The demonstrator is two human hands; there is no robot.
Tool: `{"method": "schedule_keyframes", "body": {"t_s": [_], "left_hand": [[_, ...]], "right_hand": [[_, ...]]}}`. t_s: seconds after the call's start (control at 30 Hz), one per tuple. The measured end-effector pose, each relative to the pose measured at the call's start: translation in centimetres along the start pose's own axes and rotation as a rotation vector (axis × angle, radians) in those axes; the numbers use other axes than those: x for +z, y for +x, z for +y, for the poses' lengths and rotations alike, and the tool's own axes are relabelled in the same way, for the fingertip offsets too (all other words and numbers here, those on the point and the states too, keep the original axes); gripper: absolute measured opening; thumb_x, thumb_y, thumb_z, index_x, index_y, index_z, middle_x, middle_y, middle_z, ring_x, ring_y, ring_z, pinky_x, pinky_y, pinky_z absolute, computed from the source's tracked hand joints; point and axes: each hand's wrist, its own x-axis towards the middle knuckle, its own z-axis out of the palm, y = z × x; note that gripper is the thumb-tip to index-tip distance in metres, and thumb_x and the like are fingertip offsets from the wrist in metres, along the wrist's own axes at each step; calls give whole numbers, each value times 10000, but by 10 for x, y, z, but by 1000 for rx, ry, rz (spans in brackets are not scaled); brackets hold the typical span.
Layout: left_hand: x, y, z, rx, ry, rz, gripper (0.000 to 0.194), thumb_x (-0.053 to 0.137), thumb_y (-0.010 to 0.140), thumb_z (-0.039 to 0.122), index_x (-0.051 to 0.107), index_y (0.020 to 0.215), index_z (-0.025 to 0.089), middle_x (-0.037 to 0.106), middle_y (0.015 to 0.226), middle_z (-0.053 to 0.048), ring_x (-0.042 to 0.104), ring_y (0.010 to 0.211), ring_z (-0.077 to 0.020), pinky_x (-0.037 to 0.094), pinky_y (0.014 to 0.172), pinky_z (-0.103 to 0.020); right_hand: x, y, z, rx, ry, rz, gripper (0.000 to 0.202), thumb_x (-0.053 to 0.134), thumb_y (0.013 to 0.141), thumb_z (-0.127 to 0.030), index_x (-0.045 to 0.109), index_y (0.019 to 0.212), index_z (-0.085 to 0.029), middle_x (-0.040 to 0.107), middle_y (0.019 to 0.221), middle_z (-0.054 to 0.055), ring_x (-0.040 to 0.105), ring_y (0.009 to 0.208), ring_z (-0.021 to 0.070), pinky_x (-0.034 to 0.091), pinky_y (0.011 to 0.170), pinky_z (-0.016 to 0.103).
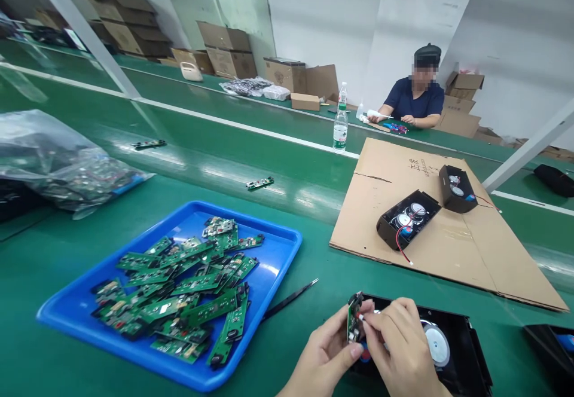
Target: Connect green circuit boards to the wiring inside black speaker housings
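Note:
My left hand [329, 349] is closed on a small green circuit board [354, 319], held upright at the lower centre right. Against the board's face, the fingertips of my right hand [401, 340] pinch a small white connector with a bit of red [361, 317]. Both hands are over a black speaker housing [466, 349], whose round white speaker [436, 344] shows to the right of my right hand. Many green boards [197, 283] lie heaped in a blue tray [293, 247] on the left. Black tweezers [291, 298] rest beside the tray's right edge.
Two black speaker housings [409, 219] [457, 189] lie on a cardboard sheet [484, 259]. A bagged pile of boards [89, 170] sits at left, a water bottle [340, 128] beyond. Across the bench, a person [417, 95] works. Another black housing [549, 349] is at the right edge.

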Motion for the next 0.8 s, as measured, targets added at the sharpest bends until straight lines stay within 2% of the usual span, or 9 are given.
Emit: {"method": "schedule_keyframes", "body": {"t_s": [0.13, 0.3, 0.43, 0.57, 0.67, 0.73, 0.8], "left_hand": [[-3, -1, 6, 15, 113, -7, 407, 682, 699, 416, 643, 1078, 272, 621, 1154, -88, 526, 1121, -280, 370, 1008, -392], [-4, -1, 11, -2, 127, -1, 394, 744, 621, 418, 701, 973, 245, 655, 1084, -111, 600, 1010, -303, 460, 917, -392], [-3, -2, 15, 3, 223, 0, 405, 743, 616, 434, 709, 944, 200, 656, 1074, -128, 608, 995, -307, 488, 883, -368], [-5, -3, 16, 27, 397, -18, 446, 689, 676, 440, 660, 1036, 177, 629, 1129, -126, 592, 1030, -289, 490, 891, -361], [-4, -6, 24, 96, 570, -1, 400, 635, 740, 381, 608, 1097, 201, 628, 1143, -95, 594, 1035, -245, 472, 921, -335], [-1, -12, 34, 137, 707, 55, 355, 604, 765, 352, 589, 1093, 216, 639, 1128, -78, 587, 1045, -230, 474, 914, -311], [2, -21, 44, 138, 810, 137, 307, 585, 776, 345, 579, 1061, 230, 652, 1102, -66, 591, 1031, -228, 501, 850, -280]], "right_hand": [[1, 1, -3, -54, -54, 26, 125, 418, 870, -37, 498, 845, -129, 467, 626, 18, 362, 575, 126, 321, 561, 283], [0, 4, -4, -81, -1, 45, 147, 402, 869, -36, 502, 813, -128, 490, 632, 21, 382, 572, 128, 320, 547, 274], [-2, 6, -3, -12, 133, -4, 189, 381, 905, -76, 496, 768, -141, 476, 634, 9, 386, 580, 119, 322, 558, 260], [-5, 4, -1, 61, 198, -70, 220, 352, 939, -130, 493, 771, -152, 474, 637, 3, 397, 593, 124, 332, 575, 261], [-23, 3, 7, 111, 187, -187, 196, 334, 955, -176, 522, 902, -163, 540, 761, 33, 460, 699, 156, 371, 642, 289], [-44, 1, 16, 144, 163, -246, 212, 313, 952, -163, 522, 988, -170, 562, 869, 56, 482, 783, 175, 395, 684, 302], [-68, -5, 27, 194, 137, -343, 243, 310, 928, -108, 539, 975, -175, 567, 885, 56, 493, 796, 175, 414, 682, 289]]}}
